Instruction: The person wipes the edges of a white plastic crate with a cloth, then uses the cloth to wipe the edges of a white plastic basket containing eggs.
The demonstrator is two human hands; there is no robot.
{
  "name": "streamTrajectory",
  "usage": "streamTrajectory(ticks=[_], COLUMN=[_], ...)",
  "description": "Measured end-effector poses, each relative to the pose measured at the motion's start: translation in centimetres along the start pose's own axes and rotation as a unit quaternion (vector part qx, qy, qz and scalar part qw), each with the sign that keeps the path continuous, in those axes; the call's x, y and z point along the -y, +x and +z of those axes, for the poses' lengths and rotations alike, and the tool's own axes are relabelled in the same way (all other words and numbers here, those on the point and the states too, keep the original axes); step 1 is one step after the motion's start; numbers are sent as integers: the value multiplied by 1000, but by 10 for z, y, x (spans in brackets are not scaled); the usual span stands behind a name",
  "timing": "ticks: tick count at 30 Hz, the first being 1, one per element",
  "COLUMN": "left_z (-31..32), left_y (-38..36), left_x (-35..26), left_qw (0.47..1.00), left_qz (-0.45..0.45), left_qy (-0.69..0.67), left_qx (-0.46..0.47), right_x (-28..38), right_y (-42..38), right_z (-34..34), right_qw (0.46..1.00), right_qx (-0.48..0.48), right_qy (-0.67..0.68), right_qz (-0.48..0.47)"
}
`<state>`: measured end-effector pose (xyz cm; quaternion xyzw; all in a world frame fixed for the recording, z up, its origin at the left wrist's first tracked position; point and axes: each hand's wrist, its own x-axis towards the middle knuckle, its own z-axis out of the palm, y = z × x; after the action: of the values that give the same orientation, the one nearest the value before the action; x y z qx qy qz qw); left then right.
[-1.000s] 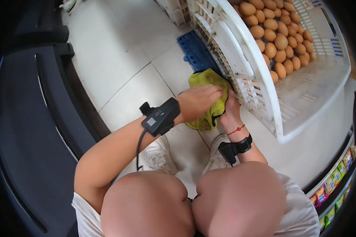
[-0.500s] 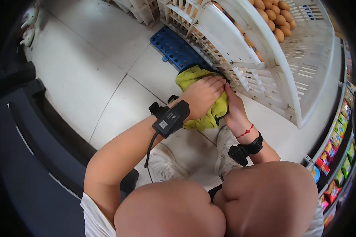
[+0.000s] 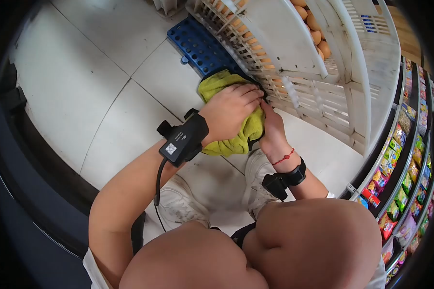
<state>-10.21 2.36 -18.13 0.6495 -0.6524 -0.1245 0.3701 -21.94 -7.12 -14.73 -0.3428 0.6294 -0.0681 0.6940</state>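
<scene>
A yellow-green cloth [image 3: 229,146] with a dark edge is bunched at the near end of a blue plastic stand with round holes [image 3: 205,45]. My left hand [image 3: 231,110] presses over the top of the cloth, its fingers bent across it toward the crate. My right hand [image 3: 273,131] grips the cloth's right side, thumb pointing up along the edge. The fingertips of both hands come close together there. Part of the blue stand is covered by the cloth, and my right fingers are mostly hidden beneath it.
White plastic crates [image 3: 294,36] holding brown eggs [image 3: 315,37] stand just beyond my hands, on the right. Shelves of colourful snack packets [image 3: 393,166] line the far right. A dark cabinet [image 3: 24,212] is at the left. White tiles [image 3: 106,62] cover the floor around my shoes [image 3: 178,202].
The camera view has shifted, so my hands, cloth and stand appear further left and more snack shelves show. Both hands keep their hold on the cloth.
</scene>
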Motion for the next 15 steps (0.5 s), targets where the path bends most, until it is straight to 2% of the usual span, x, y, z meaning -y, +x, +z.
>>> streamTrajectory(ticks=[3, 5, 6, 7, 10, 12, 15], left_z=[-4, -9, -11, -14, -13, -8, 3], left_y=[4, 6, 5, 3, 1, 0, 0], left_x=[0, 2, 3, 4, -2, -7, -9], left_qw=[1000, 996, 995, 995, 992, 990, 996], left_qz=[-5, 18, 17, 4, -16, -24, -42], left_qy=[4, 79, 80, 95, 124, 137, 66], left_qx=[15, 46, 48, 26, -1, -7, -36], right_x=[2, 3, 5, 7, 9, 7, 2], right_y=[-4, -5, -5, -4, 3, 0, -5], right_z=[6, 12, 16, 17, 17, 13, -1], right_qw=[1000, 999, 998, 995, 992, 992, 994], right_qx=[15, 26, 56, 85, 122, 121, 98], right_qy=[10, 13, 17, 21, 19, 14, 29], right_qz=[16, 16, -15, -47, -36, -42, -38])
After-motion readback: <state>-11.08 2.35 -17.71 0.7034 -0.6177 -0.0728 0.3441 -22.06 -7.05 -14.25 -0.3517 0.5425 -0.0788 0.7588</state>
